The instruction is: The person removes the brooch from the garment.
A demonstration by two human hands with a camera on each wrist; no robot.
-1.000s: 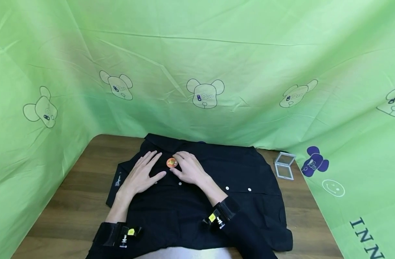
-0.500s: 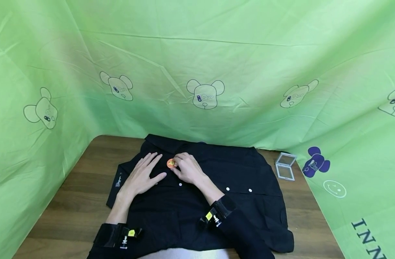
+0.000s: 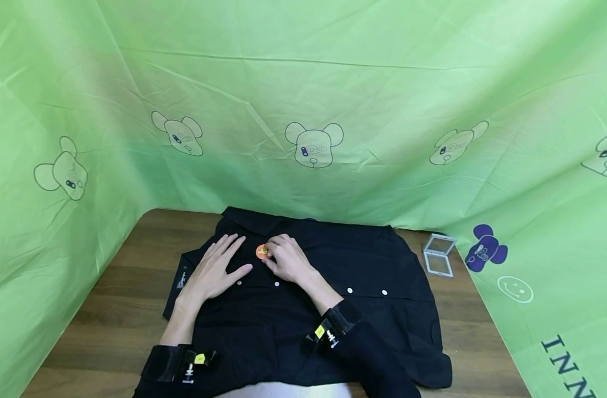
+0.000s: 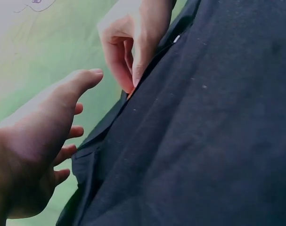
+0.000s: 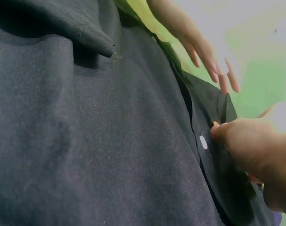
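The person's two hands reach over a dark shirt [image 3: 373, 254] that lies on a brown wooden table [image 3: 475, 331]. The left hand [image 3: 211, 275] is spread out wide on the shirt. Its four fingers are long and straight and point away from the person, and its thumb sticks out toward the right hand [image 3: 291, 262]. It does not hold anything.

The right hand bends in from the other side, and its arm leans toward the left hand. Its thumb and fingers curl down and pinch the edge of a round orange badge [image 3: 261, 252]. The badge is on the upper left part of the shirt, between the two hands. The fingers hide some of it. The left wrist view shows the pinch too, with a bit of orange under the fingertips.

Little white buttons [image 3: 276, 284] sit in a row on the shirt, and one is just below the badge. Each arm has a black strap with a yellow spot on it. Near the shirt's right side, a small clear case [image 3: 438, 263] stands unfolded on the table. Behind everything hangs a green cloth [image 3: 303, 83] with bear faces.
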